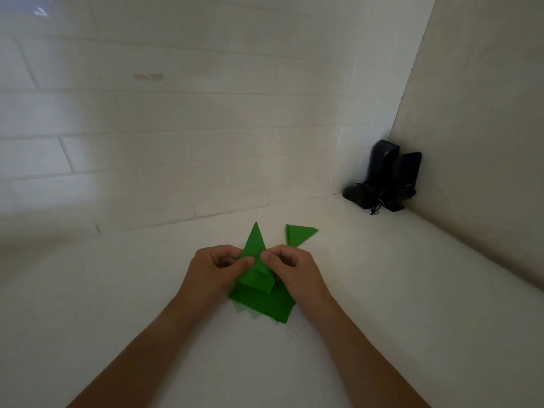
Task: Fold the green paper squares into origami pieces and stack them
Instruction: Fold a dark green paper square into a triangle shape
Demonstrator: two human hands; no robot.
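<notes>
Green paper piece [255, 254], part-folded to a tall point, sits above the stack of green squares [262, 304] at mid tabletop [117, 290]; I judge it light, thin and creasable, best pinched at edges near the fold. Left hand [215, 269] and right hand [294, 269] fingers are curled, pinching its sides. Lower folds are hidden by hands; one finished triangle [298, 234] lies just beyond, layers unclear; dark items in the corner [382, 181], can't ID.

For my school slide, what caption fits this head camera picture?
Both hands, left hand and right hand, pinch a green paper triangle above the green squares.
</notes>
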